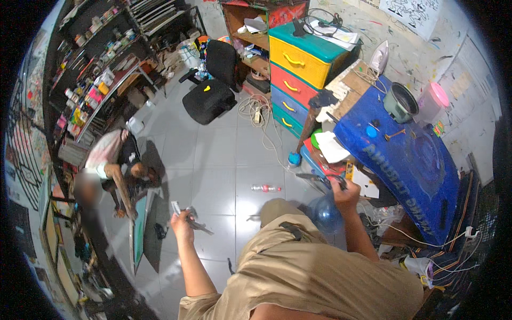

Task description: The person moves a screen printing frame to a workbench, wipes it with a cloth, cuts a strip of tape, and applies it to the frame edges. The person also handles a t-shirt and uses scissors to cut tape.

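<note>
Out to the left, my left hand (182, 226) is closed around a thin grey-and-white object (199, 228); its exact kind is unclear. One pale end sticks up above the fingers and a darker, narrow part points down to the right. On the other side, my right hand (346, 193) grips a pair of dark-handled scissors (316, 179), whose blades point left. A large blue transparent water jug (326, 214) stands beside that wrist. Between both hands, a small clear bottle with a red cap (265, 188) lies on the tiled floor.
Another person (114, 160) crouches at left, hands on a green-faced frame (141, 229). A black office chair (209, 100) stands ahead, near a coloured drawer unit (298, 80). At right, a blue-covered table (384, 154) carries a dark pot (400, 104). A cable (277, 140) trails across the floor.
</note>
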The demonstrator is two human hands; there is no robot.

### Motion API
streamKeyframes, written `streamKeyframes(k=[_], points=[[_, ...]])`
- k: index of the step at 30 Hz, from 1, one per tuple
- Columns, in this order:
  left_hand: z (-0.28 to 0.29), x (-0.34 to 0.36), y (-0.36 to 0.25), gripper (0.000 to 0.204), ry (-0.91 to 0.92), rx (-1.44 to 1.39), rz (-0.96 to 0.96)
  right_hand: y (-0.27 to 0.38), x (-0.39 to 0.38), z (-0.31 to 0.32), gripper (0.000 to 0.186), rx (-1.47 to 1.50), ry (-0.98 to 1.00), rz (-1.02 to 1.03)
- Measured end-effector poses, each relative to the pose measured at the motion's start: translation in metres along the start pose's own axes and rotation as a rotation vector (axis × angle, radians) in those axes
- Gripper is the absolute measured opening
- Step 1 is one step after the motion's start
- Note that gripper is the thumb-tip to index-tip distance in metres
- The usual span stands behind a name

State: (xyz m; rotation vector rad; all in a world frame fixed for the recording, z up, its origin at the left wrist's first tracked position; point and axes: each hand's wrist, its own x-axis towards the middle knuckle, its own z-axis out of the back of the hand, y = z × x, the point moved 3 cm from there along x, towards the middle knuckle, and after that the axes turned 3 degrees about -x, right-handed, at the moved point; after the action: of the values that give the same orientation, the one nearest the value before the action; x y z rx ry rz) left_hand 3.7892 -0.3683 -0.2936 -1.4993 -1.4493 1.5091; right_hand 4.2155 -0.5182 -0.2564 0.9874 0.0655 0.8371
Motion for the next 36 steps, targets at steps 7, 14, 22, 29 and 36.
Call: streamKeyframes(k=[7,14,22,29,36], points=[[-0.124,0.147,-0.025,0.008,0.194,0.046,0.064,-0.027,0.063,-0.073,0.023,-0.026,-0.006,-0.143],[-0.259,0.301,-0.058,0.008,0.329,0.083,0.045,0.008,0.211,-0.205,0.029,-0.105,-0.035,-0.004],[-0.372,0.459,-0.097,0.009,0.439,0.127,0.059,0.133,0.424,-0.262,0.014,0.166,0.068,0.030],[-0.464,0.564,-0.107,0.007,0.557,0.074,0.062,0.220,0.566,-0.200,0.019,-0.445,-0.268,0.150],[-0.588,0.648,-0.129,0.007,0.796,-0.007,0.135,0.346,0.694,-0.128,0.031,-0.462,-0.886,0.236]])
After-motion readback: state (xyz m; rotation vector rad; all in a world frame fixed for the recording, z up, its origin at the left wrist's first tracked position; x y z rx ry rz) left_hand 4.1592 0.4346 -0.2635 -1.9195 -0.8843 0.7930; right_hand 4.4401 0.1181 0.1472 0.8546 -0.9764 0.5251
